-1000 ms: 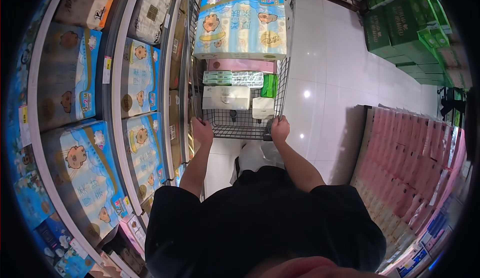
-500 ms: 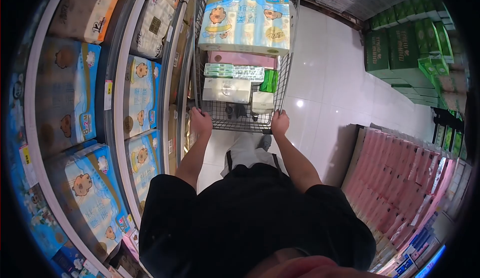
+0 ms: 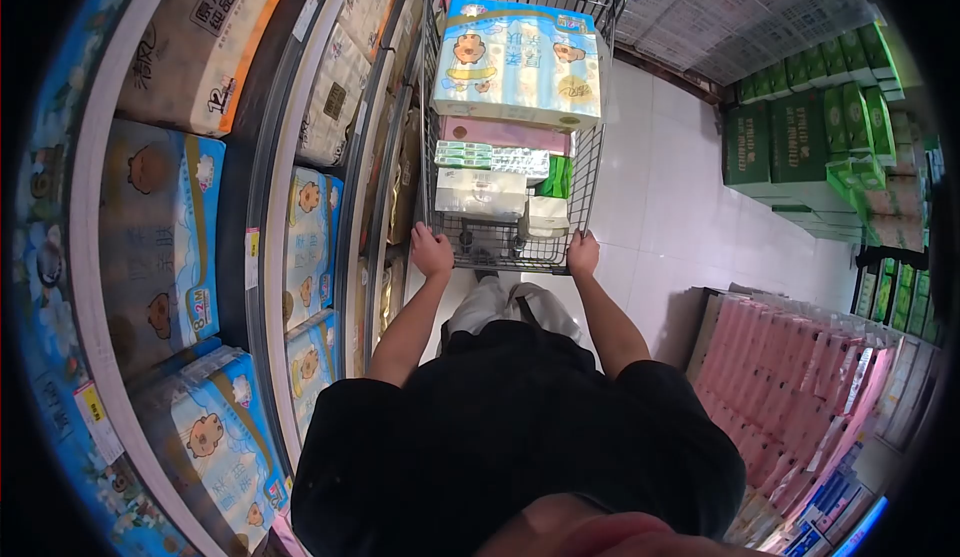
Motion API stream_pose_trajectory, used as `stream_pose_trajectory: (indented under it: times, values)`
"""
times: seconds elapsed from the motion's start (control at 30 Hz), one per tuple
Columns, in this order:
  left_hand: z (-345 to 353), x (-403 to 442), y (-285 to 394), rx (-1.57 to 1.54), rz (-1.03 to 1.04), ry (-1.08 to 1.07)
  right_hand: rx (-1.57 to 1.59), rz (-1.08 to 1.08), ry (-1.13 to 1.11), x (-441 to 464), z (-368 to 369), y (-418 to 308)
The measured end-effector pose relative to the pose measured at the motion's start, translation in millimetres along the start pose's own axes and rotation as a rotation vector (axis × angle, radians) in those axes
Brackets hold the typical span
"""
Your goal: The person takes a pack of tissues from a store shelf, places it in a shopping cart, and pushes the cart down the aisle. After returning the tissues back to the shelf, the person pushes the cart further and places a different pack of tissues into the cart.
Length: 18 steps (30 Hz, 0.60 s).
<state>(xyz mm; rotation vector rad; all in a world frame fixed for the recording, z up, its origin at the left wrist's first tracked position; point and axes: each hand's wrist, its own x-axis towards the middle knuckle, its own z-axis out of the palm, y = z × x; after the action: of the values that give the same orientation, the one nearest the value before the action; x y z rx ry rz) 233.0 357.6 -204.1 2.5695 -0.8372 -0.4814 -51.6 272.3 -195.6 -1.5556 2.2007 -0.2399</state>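
Observation:
My left hand [image 3: 432, 251] is closed around the near left corner of a black wire shopping cart [image 3: 500, 255]. At the near right corner, my right hand [image 3: 583, 254] grips the same cart. A large blue and cream tissue pack [image 3: 518, 65] with bear pictures fills the cart's far part. Nearer to me lie a pink pack [image 3: 510, 136], green and white packs [image 3: 490, 159], a white pack [image 3: 480, 193], a smaller white pack [image 3: 547, 217] and a bright green pack [image 3: 556, 178].
Shelves [image 3: 265, 257] of large tissue packs run close along the cart's left side. At the right stand stacked green boxes [image 3: 795, 142] and a pile of pink packs [image 3: 785, 387]. Plastic-wrapped stock [image 3: 735, 17] stands at the far right, beyond the pale tiled floor [image 3: 665, 172].
The shelf packs have slid down the view, and more wrapped stock shows at the far right. Both hands keep their hold on the cart, which sits slightly further right in view.

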Motion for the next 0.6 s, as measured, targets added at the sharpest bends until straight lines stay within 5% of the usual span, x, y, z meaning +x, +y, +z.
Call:
stream_pose_trajectory:
  times: [0.2,0.27,0.37,0.5,0.6]
  values:
    - [-2,19,14,-0.044,-0.02,-0.056,-0.007,-0.053,-0.019,23,3,-13]
    - [-23,19,41,0.02,0.223,0.263,0.021,-0.059,-0.032,31,6,-13]
    - [-34,23,81,-0.196,0.333,0.115,0.025,-0.049,-0.029,39,8,-20]
    - [29,73,139,-0.878,-0.095,-0.345,0.053,-0.011,-0.068,45,6,-33]
    - [56,136,191,-0.886,-0.379,-0.538,0.014,-0.066,-0.025,48,8,-34]
